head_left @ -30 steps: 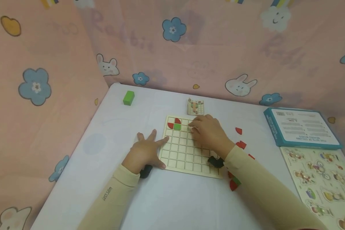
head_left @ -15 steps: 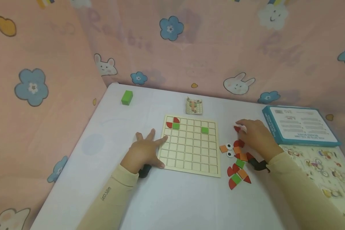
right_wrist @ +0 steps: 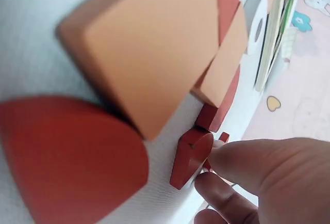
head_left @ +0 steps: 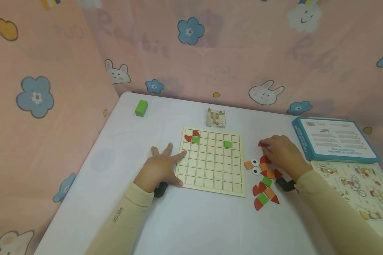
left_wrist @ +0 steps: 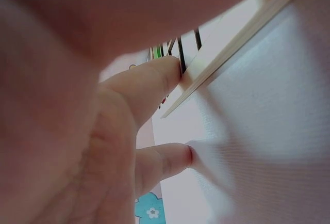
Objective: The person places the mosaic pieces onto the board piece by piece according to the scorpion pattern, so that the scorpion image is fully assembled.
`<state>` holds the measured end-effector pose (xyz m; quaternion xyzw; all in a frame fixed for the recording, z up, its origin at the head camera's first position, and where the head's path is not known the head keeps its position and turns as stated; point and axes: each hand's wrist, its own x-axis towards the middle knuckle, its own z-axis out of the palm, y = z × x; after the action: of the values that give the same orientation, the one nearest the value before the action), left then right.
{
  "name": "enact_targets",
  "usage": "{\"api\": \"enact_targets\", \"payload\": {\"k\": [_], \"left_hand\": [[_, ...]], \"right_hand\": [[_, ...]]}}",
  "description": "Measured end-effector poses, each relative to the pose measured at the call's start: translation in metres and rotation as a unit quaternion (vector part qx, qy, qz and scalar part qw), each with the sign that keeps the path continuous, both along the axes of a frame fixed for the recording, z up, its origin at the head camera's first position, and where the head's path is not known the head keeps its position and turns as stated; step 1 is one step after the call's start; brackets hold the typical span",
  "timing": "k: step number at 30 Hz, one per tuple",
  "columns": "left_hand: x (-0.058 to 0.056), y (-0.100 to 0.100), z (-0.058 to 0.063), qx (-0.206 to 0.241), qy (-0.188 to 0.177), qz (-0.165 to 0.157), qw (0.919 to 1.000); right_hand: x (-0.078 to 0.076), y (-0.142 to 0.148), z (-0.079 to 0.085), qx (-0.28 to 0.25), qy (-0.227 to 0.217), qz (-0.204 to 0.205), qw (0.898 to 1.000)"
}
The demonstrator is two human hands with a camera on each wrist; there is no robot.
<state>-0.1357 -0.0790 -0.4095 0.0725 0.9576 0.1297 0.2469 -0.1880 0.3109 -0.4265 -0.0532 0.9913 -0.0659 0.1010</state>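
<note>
A white bench [head_left: 185,226] carries a gridded board [head_left: 209,167]. The left hand [head_left: 159,167], fingers spread wide, touches its edge, gripping nothing. Beyond the board's right side, the right hand [head_left: 282,153] pinches one red piece [head_left: 260,144]. Only the right wrist view plainly shows an orange piece's [right_wrist: 154,38] thickness. Two green squares [head_left: 228,144] and two red quarter-rounds [head_left: 196,133] lie on the board.

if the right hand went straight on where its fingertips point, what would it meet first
In the head view, the right hand, pinching a red piece, would likely meet the grid board at its right edge; height is unclear, so it might pass above.
</note>
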Motion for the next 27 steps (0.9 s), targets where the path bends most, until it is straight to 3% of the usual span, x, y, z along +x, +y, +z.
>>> {"api": "enact_targets", "payload": {"k": [5, 13, 19, 22, 27], "left_hand": [[0.0, 0.0, 0.001, -0.001, 0.0, -0.004, 1.0], [0.001, -0.001, 0.002, 0.0, 0.001, -0.006, 1.0], [0.001, -0.001, 0.003, -0.002, 0.005, -0.011, 0.9999], [0.001, -0.001, 0.003, -0.005, 0.007, -0.013, 0.9999], [0.002, 0.0, 0.005, -0.006, 0.006, -0.015, 0.9999]], "right_hand": [[-0.001, -0.002, -0.001, 0.013, 0.03, 0.011, 0.999], [-0.007, 0.007, -0.001, 0.035, 0.029, 0.051, 0.998], [-0.022, 0.01, 0.004, 0.005, -0.027, -0.004, 1.0], [-0.03, 0.001, 0.008, -0.015, -0.015, -0.012, 1.0], [-0.039, -0.036, 0.019, -0.042, 0.017, 0.024, 0.999]]}}
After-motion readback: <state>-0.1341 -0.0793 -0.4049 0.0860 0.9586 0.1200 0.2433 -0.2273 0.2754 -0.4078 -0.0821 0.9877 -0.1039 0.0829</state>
